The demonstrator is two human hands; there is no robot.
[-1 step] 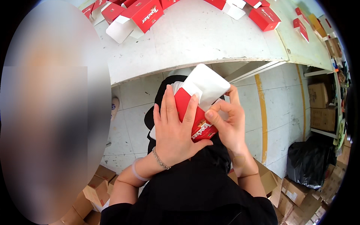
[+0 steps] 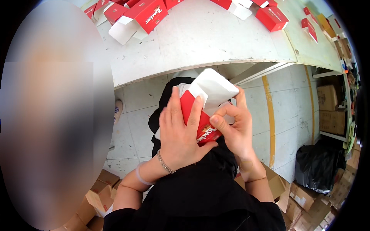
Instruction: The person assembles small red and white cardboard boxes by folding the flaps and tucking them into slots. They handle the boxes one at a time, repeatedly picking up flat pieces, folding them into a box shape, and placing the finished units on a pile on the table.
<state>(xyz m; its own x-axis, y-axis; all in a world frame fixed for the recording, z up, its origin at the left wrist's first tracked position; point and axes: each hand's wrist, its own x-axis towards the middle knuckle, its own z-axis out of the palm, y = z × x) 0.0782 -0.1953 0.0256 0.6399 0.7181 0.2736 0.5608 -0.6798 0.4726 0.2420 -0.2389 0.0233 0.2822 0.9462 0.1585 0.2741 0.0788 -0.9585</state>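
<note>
A red and white folding carton [image 2: 187,104] is held over my lap, its white end flap [image 2: 216,85] standing out at the far end. My left hand [image 2: 181,125] lies across the red side, its fingers stretched along the carton and its thumb near the lower edge. At the right edge my right hand [image 2: 235,123] grips the carton, thumb and index finger bent together near the opening. Other fingers of that hand touch the corner of the white flap. Anything inside the carton is hidden.
A white table [image 2: 185,46] stands ahead, with several red cartons [image 2: 148,17] at its far side, some with flaps open. To the right are a black plastic bag [image 2: 320,165] and shelves with brown boxes [image 2: 332,122]. Cardboard boxes [image 2: 102,192] lie low at left. The far left is blurred.
The carton's white flap has shifted slightly down and to the right. Both hands keep nearly the same places on the carton.
</note>
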